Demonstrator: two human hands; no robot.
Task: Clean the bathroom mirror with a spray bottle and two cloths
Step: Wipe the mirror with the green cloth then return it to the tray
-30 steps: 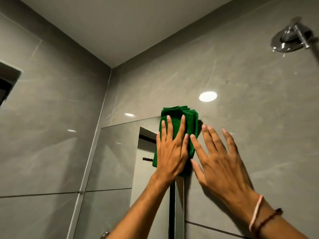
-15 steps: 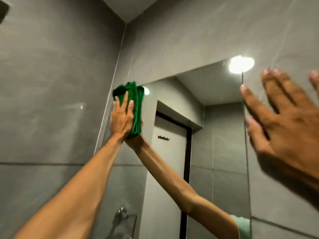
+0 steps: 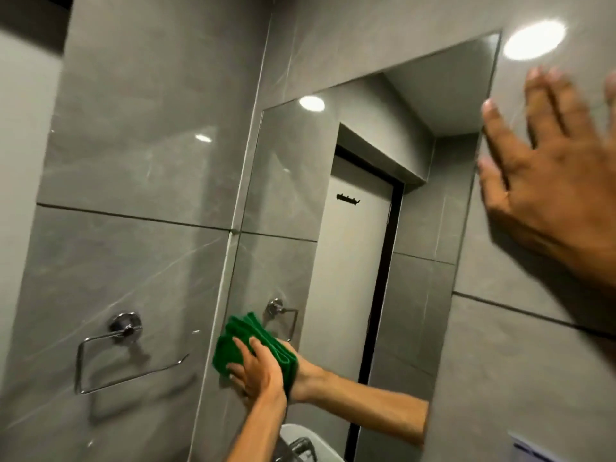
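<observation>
A tall frameless mirror (image 3: 353, 201) is set in the grey tiled wall. My left hand (image 3: 256, 370) presses a folded green cloth (image 3: 233, 345) flat against the mirror's lower left corner, and the glass reflects the hand and forearm. My right hand (image 3: 553, 175) rests flat on the wall tile just right of the mirror's upper right edge, fingers spread, holding nothing. No spray bottle or second cloth is in view.
A chrome towel ring (image 3: 125, 348) hangs on the left wall near the cloth. A white basin with a tap (image 3: 300, 446) shows at the bottom edge. The mirror reflects a door (image 3: 353, 261) with hooks. A white object (image 3: 533, 450) sits at lower right.
My left hand has dragged the green cloth from the mirror's top left corner down its left edge to the lower left. My right hand has stayed on the wall.
</observation>
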